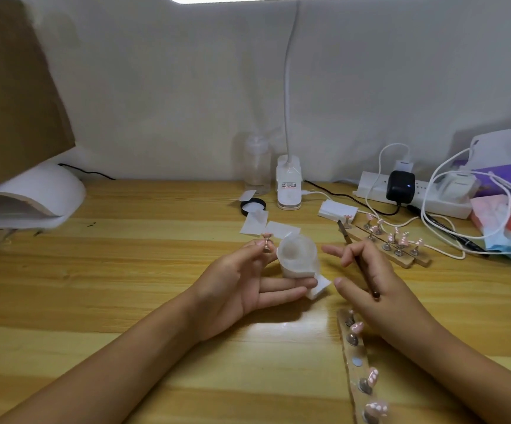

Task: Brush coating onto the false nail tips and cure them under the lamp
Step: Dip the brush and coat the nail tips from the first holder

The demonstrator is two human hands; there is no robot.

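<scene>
Head view: left hand [236, 289] pinches metal stand [266, 244], right hand [367, 286] grips slim brush [348, 239].

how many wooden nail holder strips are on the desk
3. The near strip lies at lower right beside the right hand. The front far strip and rear far strip lie side by side further back on the right. Others may be hidden.

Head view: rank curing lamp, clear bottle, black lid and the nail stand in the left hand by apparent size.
1. curing lamp, partly hidden
2. clear bottle
3. black lid
4. nail stand, smallest though nearest the camera
</scene>
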